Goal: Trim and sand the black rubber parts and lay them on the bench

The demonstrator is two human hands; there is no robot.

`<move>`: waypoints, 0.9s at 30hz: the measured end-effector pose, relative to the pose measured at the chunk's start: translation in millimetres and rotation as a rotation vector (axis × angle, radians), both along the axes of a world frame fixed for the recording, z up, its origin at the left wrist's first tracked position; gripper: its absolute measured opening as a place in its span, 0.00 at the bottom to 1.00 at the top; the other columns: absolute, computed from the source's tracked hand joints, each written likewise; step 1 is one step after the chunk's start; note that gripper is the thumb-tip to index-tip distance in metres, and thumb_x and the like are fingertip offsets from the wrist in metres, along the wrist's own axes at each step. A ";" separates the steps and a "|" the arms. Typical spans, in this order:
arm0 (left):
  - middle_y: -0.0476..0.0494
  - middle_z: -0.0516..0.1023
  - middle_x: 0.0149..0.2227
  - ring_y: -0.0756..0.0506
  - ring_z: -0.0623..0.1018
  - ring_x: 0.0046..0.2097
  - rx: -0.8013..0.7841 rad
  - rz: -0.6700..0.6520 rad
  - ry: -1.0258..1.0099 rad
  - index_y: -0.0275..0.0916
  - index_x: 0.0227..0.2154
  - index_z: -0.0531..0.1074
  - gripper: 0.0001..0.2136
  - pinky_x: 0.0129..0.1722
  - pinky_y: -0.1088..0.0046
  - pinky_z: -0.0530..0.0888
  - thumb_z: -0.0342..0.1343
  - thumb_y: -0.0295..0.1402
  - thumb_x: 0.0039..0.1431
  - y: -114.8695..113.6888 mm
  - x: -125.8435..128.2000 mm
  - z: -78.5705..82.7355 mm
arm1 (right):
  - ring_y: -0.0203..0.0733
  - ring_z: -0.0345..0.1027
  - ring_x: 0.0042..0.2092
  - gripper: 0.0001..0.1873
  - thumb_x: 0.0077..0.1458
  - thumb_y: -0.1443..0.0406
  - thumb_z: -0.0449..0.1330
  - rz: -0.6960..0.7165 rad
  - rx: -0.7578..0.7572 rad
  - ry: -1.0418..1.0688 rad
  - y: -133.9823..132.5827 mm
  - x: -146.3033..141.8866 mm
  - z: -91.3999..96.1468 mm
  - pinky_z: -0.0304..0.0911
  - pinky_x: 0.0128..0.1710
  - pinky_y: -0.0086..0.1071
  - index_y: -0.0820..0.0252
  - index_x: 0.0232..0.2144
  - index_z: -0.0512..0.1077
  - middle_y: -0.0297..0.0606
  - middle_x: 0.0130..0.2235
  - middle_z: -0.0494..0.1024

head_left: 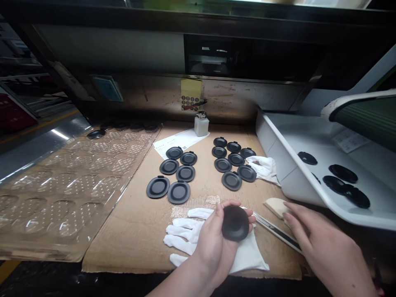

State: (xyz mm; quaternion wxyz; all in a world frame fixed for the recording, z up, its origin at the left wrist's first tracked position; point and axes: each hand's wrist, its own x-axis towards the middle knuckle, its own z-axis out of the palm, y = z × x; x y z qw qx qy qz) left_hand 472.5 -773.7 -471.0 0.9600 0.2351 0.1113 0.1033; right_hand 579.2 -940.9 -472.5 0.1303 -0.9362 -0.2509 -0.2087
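My left hand [213, 247] is cupped palm-up, holding one black disc [235, 223]. My right hand [326, 243] is open, fingers spread, just beside a cream pad [276, 207] and steel strip [276, 232]. On the cardboard [123, 247]: 6 discs [185, 173], 8 discs [236, 159], 2 white gloves [185, 231]. White tray [287, 181]: 5 discs [342, 173]. Sticky note [191, 88]: no legible writing.

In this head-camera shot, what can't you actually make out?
All in the head view:
- Underside of the black disc: hidden by the disc itself and the left hand.
- Ends of the long metal tool: hidden by that hand and the right hand.
- Printing on the white sheet: too small to read.
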 end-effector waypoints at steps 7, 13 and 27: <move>0.30 0.72 0.40 0.38 0.73 0.44 0.014 -0.004 0.016 0.31 0.41 0.63 0.21 0.47 0.60 0.63 0.43 0.45 0.57 -1.0 -1.3 1.7 | 0.48 0.67 0.45 0.25 0.53 0.49 0.45 -0.150 -0.094 0.213 -8.3 26.8 -13.4 0.67 0.38 0.40 0.52 0.47 0.68 0.37 0.48 0.70; 0.31 0.71 0.41 0.40 0.72 0.44 0.107 0.030 -0.016 0.30 0.41 0.64 0.19 0.48 0.61 0.63 0.42 0.42 0.58 -3.4 -3.0 2.4 | 0.41 0.68 0.40 0.22 0.52 0.52 0.51 0.097 0.052 0.033 -4.6 19.6 -21.1 0.65 0.33 0.31 0.53 0.47 0.65 0.36 0.43 0.70; 0.36 0.70 0.39 0.43 0.71 0.43 0.083 0.027 -0.019 0.33 0.39 0.65 0.16 0.47 0.64 0.64 0.41 0.41 0.59 -4.5 -1.3 2.5 | 0.46 0.64 0.49 0.22 0.51 0.73 0.52 0.903 0.089 -0.283 23.5 -35.8 -6.8 0.63 0.45 0.37 0.68 0.51 0.64 0.47 0.47 0.70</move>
